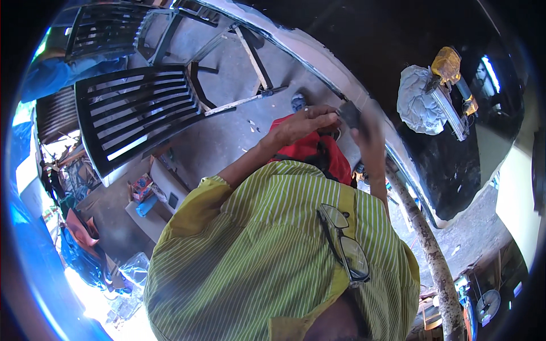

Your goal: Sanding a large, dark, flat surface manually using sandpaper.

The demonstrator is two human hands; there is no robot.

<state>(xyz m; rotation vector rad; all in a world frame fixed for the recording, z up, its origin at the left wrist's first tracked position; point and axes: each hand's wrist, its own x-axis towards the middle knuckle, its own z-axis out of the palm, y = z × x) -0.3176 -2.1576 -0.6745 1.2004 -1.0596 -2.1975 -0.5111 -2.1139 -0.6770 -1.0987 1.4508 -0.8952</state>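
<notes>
My left hand (315,119) is curled at the pale edge of a large black glossy panel (421,176), against a small dark grey piece (350,113); whatever its fingers hold is hidden. My right hand (369,133), smeared by motion, is closed on that grey piece at the same edge. On the black surface lie a crumpled pale wad (415,102), a crumpled yellow item (446,63) and a silvery tube (449,113).
Black slatted chair parts with pale-edged frames (136,116) stand at left and top. A mottled pole (424,250) runs below the panel. Cluttered boards and bags (85,250) lie lower left. Glasses (344,244) hang on my shirt. A shoe (298,102) shows below.
</notes>
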